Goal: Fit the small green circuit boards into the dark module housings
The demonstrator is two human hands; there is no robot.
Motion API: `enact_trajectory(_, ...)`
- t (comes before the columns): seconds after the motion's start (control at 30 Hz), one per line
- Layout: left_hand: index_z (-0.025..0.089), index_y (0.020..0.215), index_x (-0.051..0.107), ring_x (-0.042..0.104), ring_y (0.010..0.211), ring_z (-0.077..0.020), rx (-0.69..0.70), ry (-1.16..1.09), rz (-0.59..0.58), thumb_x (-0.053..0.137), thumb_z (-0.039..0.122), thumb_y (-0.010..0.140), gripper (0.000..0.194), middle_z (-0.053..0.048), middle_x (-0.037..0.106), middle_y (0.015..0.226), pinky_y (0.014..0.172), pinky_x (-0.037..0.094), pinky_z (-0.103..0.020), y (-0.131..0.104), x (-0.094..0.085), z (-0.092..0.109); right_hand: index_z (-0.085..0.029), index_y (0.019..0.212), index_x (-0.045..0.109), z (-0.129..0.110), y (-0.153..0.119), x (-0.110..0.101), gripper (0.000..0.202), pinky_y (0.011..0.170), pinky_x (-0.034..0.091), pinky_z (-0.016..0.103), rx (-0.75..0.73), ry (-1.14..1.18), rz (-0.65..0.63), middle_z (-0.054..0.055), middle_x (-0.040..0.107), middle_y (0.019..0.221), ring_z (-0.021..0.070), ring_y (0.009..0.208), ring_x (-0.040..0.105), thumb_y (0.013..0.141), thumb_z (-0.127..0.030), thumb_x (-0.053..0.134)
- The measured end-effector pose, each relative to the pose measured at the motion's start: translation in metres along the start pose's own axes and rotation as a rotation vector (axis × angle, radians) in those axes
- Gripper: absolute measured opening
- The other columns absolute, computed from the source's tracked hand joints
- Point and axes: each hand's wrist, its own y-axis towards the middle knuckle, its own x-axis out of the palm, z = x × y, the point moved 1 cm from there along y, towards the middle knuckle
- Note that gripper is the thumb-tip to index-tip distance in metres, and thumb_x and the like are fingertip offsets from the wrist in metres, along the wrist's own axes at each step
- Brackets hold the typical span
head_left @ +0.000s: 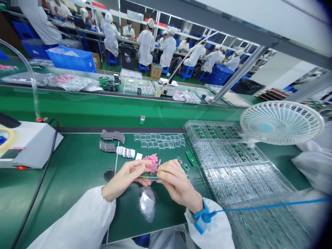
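Note:
Between my two hands I hold a small green circuit board [149,174] by its ends, above the green bench mat. My left hand [131,174] is closed on its left end, and my right hand [175,178] pinches the right end. A blue wrist strap [203,218] is around my right wrist. Just beyond the board lies a heap of pink strips [152,160]. A small clear plastic bag [147,204] rests on the mat nearer to me. More green boards [191,158] lie right of my right hand. A dark piece [109,175] sits beside my left wrist.
White pads [126,152], dark grey strips [112,136] and rows of clear square pieces [159,141] lie beyond my hands. Clear trays with boards [233,166] fill the right side. A white fan [281,122] overhangs them. At left stands a white machine [28,145] with a cable.

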Motion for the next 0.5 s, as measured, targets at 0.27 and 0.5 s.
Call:
enact_trajectory(0.27, 0.009, 0.105, 0.075, 0.072, 0.069, -0.0118, -0.07, -0.512, 0.237, 0.064, 0.009, 0.09, 0.019, -0.009, 0.077, 0.085, 0.07, 0.061, -0.019, 0.005, -0.027, 0.003, -0.023, 0.116, 0.065, 0.083, 0.092, 0.017, 0.029, 0.103, 0.043, 0.039, 0.285, -0.077, -0.169, 0.006, 0.07, 0.117, 0.0213, 0.113, 0.061, 0.09, -0.036, 0.069)
enact_trajectory(0.5, 0.007, 0.101, 0.074, 0.071, 0.063, -0.0102, -0.123, -0.685, 0.409, 0.048, 0.015, 0.1, 0.027, -0.01, 0.077, 0.081, 0.063, 0.061, -0.017, 0.012, -0.035, 0.005, -0.018, 0.129, 0.057, 0.208, 0.18, 0.06, 0.038, 0.097, 0.051, 0.05, 0.551, -0.268, -0.225, 0.011, 0.057, 0.134, 0.027, 0.117, 0.06, 0.095, -0.033, 0.063)
